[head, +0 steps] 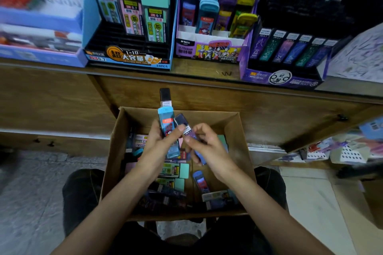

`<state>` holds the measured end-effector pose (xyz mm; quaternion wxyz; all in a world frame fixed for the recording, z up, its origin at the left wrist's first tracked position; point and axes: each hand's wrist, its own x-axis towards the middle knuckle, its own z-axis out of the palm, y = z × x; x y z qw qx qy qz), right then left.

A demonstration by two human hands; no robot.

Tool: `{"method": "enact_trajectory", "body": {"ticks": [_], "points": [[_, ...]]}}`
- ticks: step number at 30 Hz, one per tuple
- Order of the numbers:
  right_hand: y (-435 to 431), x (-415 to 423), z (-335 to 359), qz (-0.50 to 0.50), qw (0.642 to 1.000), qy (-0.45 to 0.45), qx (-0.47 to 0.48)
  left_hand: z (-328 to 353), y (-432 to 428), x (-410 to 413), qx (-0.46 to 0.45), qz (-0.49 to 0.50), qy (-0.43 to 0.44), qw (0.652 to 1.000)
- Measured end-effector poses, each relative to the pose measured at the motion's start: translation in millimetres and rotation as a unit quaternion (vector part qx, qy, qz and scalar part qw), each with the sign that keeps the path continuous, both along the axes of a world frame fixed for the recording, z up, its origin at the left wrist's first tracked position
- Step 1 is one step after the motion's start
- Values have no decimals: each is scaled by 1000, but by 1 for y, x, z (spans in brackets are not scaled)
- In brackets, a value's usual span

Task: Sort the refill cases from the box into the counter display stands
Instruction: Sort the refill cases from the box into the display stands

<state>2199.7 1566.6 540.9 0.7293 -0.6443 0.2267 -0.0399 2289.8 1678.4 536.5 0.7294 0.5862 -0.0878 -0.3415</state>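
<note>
Near the box's (238, 130) far wall, left hand (157, 147) is gripping cases (166, 122); right hand (207, 147) is pinching a purple case (191, 135). They're probably light, slick plastic, so long sides are looking safest to hold.

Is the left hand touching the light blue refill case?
Touching. The head view shows the left hand curled round the light blue refill case.

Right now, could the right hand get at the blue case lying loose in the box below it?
Probably not at once: the blue case lies uncovered just beneath the right hand, but its fingers are busy pinching a purple case.
</note>
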Motion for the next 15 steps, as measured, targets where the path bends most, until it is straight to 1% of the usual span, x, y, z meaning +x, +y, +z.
{"method": "enact_trajectory", "body": {"ticks": [5,8,11,15], "points": [[4,5,26,23,999,-45,-4,32,-2,4,-34,8,-43,998],[1,14,44,22,994,-70,-84,49,1,12,-59,-2,-79,995],[-6,29,68,20,981,-99,-165,64,5,21,-67,-11,-119,991],[-11,52,100,60,975,-116,-181,82,8,35,-91,-20,-152,984]]}}
